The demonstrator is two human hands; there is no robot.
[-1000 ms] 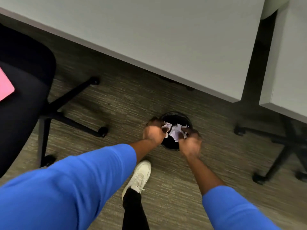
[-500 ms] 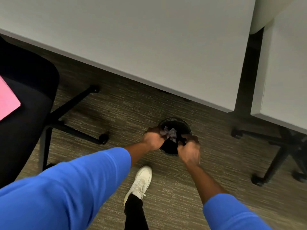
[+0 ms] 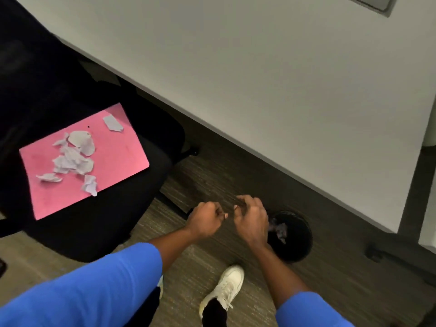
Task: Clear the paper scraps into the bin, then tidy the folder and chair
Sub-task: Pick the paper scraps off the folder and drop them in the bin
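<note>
A pink folder (image 3: 122,152) lies flat on the seat of a black office chair (image 3: 99,220) at the left. Several torn white paper scraps (image 3: 73,159) lie scattered on it. A small round black bin (image 3: 299,241) stands on the carpet at the lower right, with crumpled scraps (image 3: 279,230) inside. My left hand (image 3: 205,220) is a loose fist just left of the bin, holding nothing I can see. My right hand (image 3: 253,219) hovers at the bin's left rim, fingers curled and apart, empty.
A white desk (image 3: 259,79) fills the upper right, its edge running diagonally above the bin. A second white desk edge (image 3: 428,223) and a black caster leg (image 3: 377,252) sit at the far right. My white shoe (image 3: 226,289) stands on the striped carpet below my hands.
The scraps my hands held over the bin have dropped into it. Both hands have pulled back to the left of the bin. My view has swung left, showing the folder and its scraps.
</note>
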